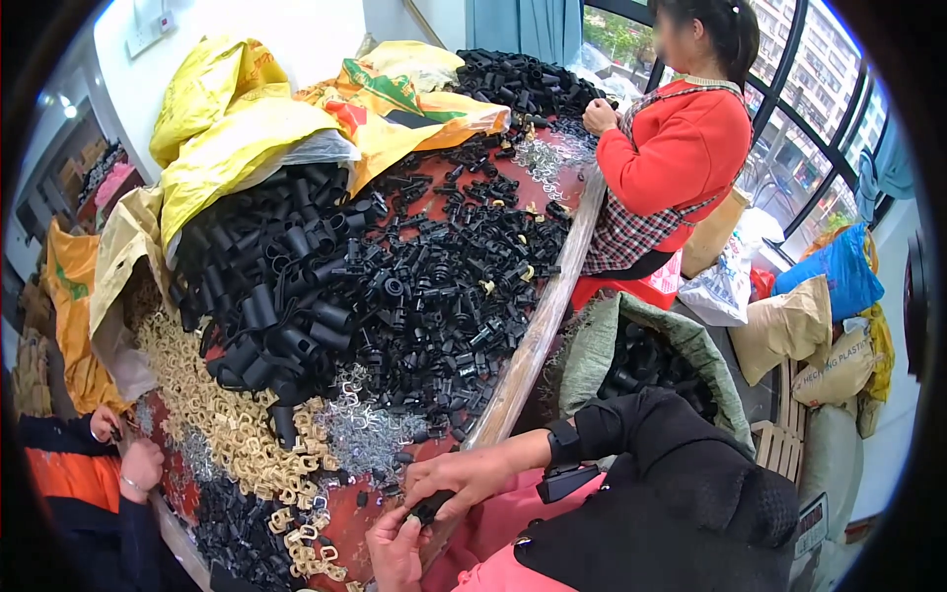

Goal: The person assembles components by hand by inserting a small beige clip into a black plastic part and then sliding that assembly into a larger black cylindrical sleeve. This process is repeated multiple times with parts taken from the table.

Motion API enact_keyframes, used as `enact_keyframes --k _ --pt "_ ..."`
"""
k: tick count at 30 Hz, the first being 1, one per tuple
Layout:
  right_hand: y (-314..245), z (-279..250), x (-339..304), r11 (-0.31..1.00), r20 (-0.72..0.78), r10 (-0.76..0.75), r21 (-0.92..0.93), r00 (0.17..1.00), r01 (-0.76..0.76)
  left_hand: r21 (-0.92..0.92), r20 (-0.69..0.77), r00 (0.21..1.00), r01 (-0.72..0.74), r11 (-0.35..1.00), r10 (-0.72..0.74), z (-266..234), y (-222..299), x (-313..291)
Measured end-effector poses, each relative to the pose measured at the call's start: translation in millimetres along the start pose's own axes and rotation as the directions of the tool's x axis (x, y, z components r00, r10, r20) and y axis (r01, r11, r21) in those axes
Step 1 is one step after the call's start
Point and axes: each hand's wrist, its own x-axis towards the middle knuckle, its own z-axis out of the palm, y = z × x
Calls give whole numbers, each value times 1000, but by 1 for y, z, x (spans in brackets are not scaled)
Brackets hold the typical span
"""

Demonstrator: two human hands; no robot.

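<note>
A small black plastic part [432,506] sits between my two hands at the table's near edge. My right hand [470,476], coming from a black sleeve with a dark band at the wrist, grips it from above. From below, my left hand [395,553] pinches its lower end, where a pale bit shows by the thumb. Just beyond my fingers lie small silvery metal clips [367,434] and beige plastic rings [261,439]. Behind them spreads a heap of small black fittings [444,296], beside larger black tubes [261,306] spilling from a yellow sack [237,138].
A wooden rail [538,331] edges the red table [419,183]. Beyond it stands an open green sack [582,370] of black parts. A co-worker in red [671,148] works at the far right; another co-worker's hands [141,469] are at the left. Filled sacks [784,331] line the right side.
</note>
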Motion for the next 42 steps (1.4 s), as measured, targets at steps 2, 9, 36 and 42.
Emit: enact_keyframes --k 2,9,36,42 --pt "0 6 -2 1000 -50 10 -16 999 -11 -10 -35 999 -11 1000 11 7 1 0" --pt "-7 16 1 996 -317 -67 -80 946 44 152 -127 968 -195 969 215 28 10 0" --pt "-6 25 28 911 -216 215 397 953 -115 -338 -36 960 -272 901 276 26 7 3" --pt "-11 24 15 911 -236 196 403 952 -87 -354 28 977 -189 916 213 33 -4 -4"
